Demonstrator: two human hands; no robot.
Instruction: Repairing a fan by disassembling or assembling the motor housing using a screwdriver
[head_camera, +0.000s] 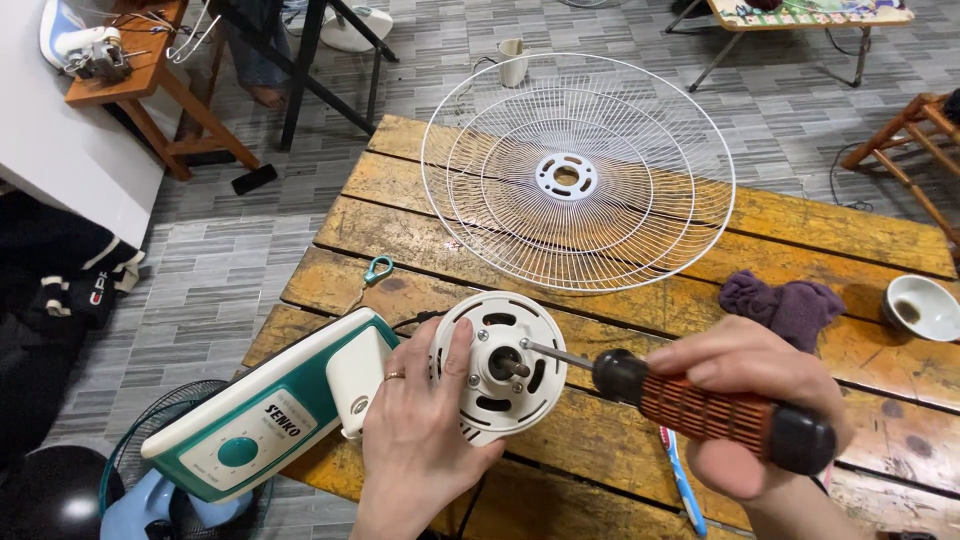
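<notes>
A white round fan motor housing (500, 365) lies face up on the wooden table (420, 260), joined to a white and teal fan body (255, 425). My left hand (415, 440) grips the housing's lower left edge, thumb on its face. My right hand (745, 400) holds a screwdriver (690, 405) with an orange and black handle. Its metal tip rests on the housing's face just right of the central shaft.
A white wire fan guard (578, 175) lies on the table's far side. A purple cloth (780, 305) and a small white bowl (920, 305) sit at the right. A blue toothbrush (685, 490) lies under my right hand. Stools and another fan surround the table.
</notes>
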